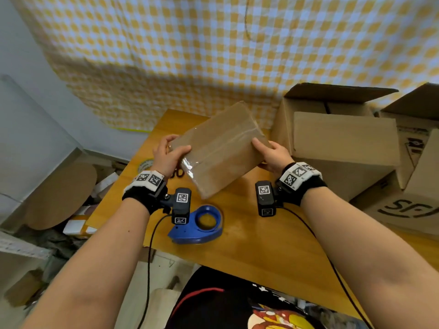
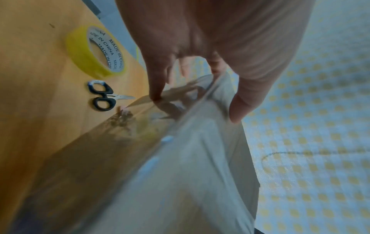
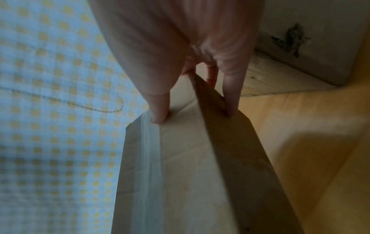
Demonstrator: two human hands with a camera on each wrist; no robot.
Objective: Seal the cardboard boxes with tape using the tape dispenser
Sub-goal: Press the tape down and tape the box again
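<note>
A flat brown cardboard box with clear tape along its seam is held tilted above the wooden table. My left hand grips its left end, thumb on top and fingers behind. My right hand grips the right end the same way. In the left wrist view the left hand pinches the taped box. From the right wrist the right hand clamps the box between thumb and fingers. The blue tape dispenser lies on the table below the box, untouched.
Large open cardboard boxes crowd the table's right side. A yellow tape roll and black scissors lie on the table's left part. A yellow checked cloth hangs behind. Clutter fills the floor at left.
</note>
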